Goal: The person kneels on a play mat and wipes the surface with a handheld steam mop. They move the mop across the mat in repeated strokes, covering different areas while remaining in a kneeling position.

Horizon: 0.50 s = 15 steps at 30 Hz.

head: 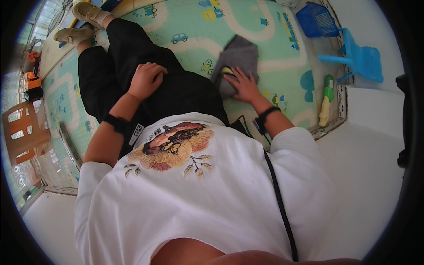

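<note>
My left hand [146, 80] rests palm down on the black trousers [198, 87], its fingers loosely bent and its thumb apart, with nothing in it. At the right, my right hand [242, 85] lies spread on a dark grey cloth [243, 54], its fingers apart. The cloth is folded and lies on the green play mat [281, 87], beside the trousers. A small yellow-green patch [227, 70] shows among the folds near my right fingertips; what it belongs to cannot be told. The underside of the cloth is hidden.
A blue plastic basket [306, 20], a light blue plastic chair [366, 63] and a green and cream toy [326, 99] are at the right. At the left are an orange-brown plastic chair [25, 132], an orange toy vehicle [32, 81] and a metal strip [69, 145].
</note>
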Each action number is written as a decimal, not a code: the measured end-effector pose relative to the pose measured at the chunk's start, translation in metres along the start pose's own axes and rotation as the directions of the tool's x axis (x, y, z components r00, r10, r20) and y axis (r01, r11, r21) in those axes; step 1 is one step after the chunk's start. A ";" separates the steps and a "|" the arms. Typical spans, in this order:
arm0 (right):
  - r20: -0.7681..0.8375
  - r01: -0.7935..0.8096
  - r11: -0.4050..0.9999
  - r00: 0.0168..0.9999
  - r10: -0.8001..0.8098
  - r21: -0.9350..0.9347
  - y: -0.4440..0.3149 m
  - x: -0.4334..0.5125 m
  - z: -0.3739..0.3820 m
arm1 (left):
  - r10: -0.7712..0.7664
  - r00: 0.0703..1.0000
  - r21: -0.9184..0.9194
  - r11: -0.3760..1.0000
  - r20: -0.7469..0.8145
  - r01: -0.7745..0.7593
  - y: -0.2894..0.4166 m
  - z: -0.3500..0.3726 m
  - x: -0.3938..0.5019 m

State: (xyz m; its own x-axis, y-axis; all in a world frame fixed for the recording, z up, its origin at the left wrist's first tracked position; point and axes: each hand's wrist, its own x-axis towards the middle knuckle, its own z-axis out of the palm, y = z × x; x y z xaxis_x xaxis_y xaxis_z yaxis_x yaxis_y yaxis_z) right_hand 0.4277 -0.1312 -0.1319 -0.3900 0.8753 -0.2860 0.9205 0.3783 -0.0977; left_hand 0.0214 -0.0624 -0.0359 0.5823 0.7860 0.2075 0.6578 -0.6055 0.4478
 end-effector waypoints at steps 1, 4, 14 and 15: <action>-0.028 0.016 1.000 0.999 -0.016 0.000 -0.001 0.023 -0.004 | -0.029 0.997 0.006 1.000 0.066 0.029 -0.002 0.005 0.008; -0.087 -0.058 0.998 0.995 0.058 -0.003 0.003 0.082 -0.014 | 0.059 0.988 0.037 0.997 0.140 -0.065 -0.007 0.012 0.039; -0.021 -0.815 0.521 0.534 0.845 0.253 0.148 -0.061 0.037 | 0.024 0.991 -0.119 0.993 0.130 -0.008 0.004 0.042 0.038; 0.007 -0.840 0.449 0.473 0.881 0.305 0.163 -0.096 0.046 | -0.001 0.995 -0.129 0.992 0.103 0.015 0.003 0.041 0.036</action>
State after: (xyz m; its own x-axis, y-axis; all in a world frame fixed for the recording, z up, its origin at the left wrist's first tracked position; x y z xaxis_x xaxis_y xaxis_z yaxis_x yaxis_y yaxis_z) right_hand 0.6169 -0.1678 -0.1644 0.6266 0.7451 -0.2283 0.7476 -0.6575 -0.0940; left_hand 0.0639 -0.0407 -0.0624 0.6275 0.7699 0.1163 0.5992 -0.5729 0.5591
